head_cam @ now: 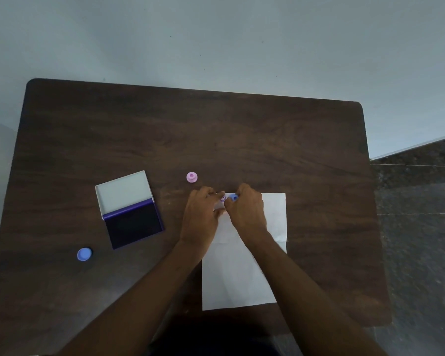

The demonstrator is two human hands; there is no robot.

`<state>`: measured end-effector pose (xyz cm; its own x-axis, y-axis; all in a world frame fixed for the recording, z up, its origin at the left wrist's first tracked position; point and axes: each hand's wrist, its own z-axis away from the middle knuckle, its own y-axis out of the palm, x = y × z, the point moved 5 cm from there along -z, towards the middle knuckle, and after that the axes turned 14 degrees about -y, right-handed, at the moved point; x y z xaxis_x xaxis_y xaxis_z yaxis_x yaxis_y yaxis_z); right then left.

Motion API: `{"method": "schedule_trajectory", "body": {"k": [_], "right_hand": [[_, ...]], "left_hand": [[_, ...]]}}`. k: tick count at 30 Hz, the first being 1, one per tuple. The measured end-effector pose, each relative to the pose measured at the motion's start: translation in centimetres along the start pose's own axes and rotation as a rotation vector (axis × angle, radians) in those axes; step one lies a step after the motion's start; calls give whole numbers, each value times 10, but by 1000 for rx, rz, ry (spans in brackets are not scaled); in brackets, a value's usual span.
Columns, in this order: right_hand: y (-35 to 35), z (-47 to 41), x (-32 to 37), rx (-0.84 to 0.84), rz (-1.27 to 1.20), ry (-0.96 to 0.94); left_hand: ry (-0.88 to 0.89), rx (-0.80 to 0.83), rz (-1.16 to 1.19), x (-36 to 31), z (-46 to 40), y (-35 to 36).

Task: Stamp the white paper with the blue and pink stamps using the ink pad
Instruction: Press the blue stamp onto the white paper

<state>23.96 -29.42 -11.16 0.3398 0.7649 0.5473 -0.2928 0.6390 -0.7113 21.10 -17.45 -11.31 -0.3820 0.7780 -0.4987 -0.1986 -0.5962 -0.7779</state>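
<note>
From the head view, the right hand [246, 209] is pinching the blue stamp [233, 197] upright on the far edge of the white paper [242, 273]. The left hand [202, 214] is pressing the paper flat just beside it, fingers curled and holding nothing. A purple mark [223, 198] is showing on the paper between the hands. Off the paper's far left corner, the pink stamp [192, 177] is standing; further left of the paper the open ink pad [132, 222] and a blue cap [84, 254] are lying on the table [242, 137].

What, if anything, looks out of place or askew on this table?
Nothing looks spilled or damaged. The white paper has fold creases, and a blue cap sits alone left of the open ink pad. The right hand holds the blue stamp on the paper.
</note>
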Motion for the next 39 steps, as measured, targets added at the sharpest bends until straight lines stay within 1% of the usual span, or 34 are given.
{"method": "schedule_trajectory", "body": {"k": [3,8,12,17,20,26,29,32,35,39], "right_hand": [[-9,4,-2,-22,-26,12],[-26,33,-20,-200,-103,0],[-28,43,-26,-243,-139,1],[-27,44,-24,-238,-157,-8],[-27,44,-23,-196,-156,5],[-21,48,-12,-100,-210,-48],[-19,50,-2,-80,-226,-77],[-16,55,6,-83,-308,-103],[-13,57,15,-77,-382,-122],[-6,58,26,-37,-421,-152]], "left_hand": [[0,-7,0,0,0,-1],[-33,-11,12,-1,1,-1],[-40,-5,10,-4,4,-1],[-74,21,66,-1,9,-5],[-117,23,85,4,13,-11],[-150,-12,149,20,27,-23],[-180,-29,185,33,32,-31],[-219,-56,225,46,38,-40],[-218,-84,236,60,44,-49],[-236,-140,265,80,51,-62]]}}
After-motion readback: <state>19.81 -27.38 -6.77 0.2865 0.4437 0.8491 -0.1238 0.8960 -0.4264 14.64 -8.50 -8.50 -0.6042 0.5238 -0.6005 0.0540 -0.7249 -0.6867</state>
